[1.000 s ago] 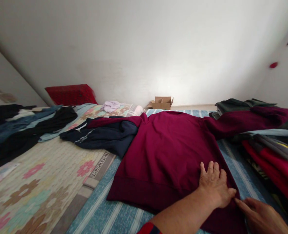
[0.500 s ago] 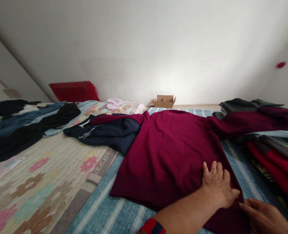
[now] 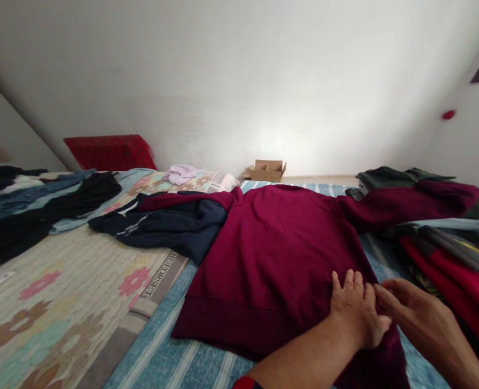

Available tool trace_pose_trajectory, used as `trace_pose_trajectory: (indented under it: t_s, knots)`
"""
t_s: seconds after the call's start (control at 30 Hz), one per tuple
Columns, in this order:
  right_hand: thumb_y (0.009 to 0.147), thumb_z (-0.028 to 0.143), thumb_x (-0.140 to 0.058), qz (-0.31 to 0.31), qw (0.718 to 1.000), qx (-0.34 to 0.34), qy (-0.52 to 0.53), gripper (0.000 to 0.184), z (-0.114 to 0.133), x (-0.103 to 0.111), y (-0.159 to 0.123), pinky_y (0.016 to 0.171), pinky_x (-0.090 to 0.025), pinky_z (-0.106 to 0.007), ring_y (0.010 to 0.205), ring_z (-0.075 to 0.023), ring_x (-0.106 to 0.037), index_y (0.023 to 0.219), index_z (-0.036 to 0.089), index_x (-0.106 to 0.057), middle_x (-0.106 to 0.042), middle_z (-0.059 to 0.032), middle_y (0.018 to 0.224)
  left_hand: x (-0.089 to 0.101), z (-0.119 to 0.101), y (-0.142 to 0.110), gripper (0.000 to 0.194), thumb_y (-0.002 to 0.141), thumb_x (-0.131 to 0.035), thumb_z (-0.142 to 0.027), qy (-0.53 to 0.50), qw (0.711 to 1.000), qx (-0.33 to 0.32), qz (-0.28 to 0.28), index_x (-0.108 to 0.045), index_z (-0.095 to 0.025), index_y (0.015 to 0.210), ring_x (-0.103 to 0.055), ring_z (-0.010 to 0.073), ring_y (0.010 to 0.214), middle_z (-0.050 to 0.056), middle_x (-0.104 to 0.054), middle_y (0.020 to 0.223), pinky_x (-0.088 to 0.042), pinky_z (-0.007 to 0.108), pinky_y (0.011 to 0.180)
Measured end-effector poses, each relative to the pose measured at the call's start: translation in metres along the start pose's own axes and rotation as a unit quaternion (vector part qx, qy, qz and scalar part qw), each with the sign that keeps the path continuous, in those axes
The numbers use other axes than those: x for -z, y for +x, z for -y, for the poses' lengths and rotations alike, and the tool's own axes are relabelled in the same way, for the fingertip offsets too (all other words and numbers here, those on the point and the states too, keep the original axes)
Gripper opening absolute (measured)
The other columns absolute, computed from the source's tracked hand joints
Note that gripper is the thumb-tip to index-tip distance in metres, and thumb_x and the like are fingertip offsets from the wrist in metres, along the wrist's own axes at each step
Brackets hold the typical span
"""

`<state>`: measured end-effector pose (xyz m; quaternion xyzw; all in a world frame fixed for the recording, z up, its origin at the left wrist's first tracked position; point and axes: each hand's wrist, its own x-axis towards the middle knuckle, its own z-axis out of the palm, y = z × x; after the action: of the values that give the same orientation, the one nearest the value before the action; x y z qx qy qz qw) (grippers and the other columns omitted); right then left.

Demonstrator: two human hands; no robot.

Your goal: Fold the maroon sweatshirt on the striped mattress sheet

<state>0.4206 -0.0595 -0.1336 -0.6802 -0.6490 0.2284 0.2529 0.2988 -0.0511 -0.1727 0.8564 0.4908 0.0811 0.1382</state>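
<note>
Near 5 o'clock, left hand: fingers spread flat on maroon sweatshirt, holding nothing.
Near 4 o'clock, right hand: fingers curved at its edge; grip hard to tell.

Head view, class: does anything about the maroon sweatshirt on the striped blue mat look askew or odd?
The maroon sweatshirt lies askew: its sleeve on the view's right lies over a stack of folded clothes, the other sleeve crosses a navy garment, and its corner bunches by the left hand and right hand.
</note>
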Motion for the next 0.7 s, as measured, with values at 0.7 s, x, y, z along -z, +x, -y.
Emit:
trace_pose_trajectory:
  t_s: [0.7]
  knots:
    - [0.074, 0.029, -0.054, 0.044, 0.989, 0.138, -0.001, 0.031, -0.008, -0.09, 0.159, 0.1, -0.037, -0.032, 0.114, -0.0221, -0.054, 0.098, 0.016, -0.068, -0.062, -0.0109, 0.116, 0.005, -0.001, -0.004, 0.076, 0.086, -0.037, -0.033, -0.004, 0.996, -0.039, -0.076, 0.002, -0.01, 0.147, -0.015, 0.0342, 0.135, 0.016, -0.016, 0.151, -0.015, 0.059, 0.107]
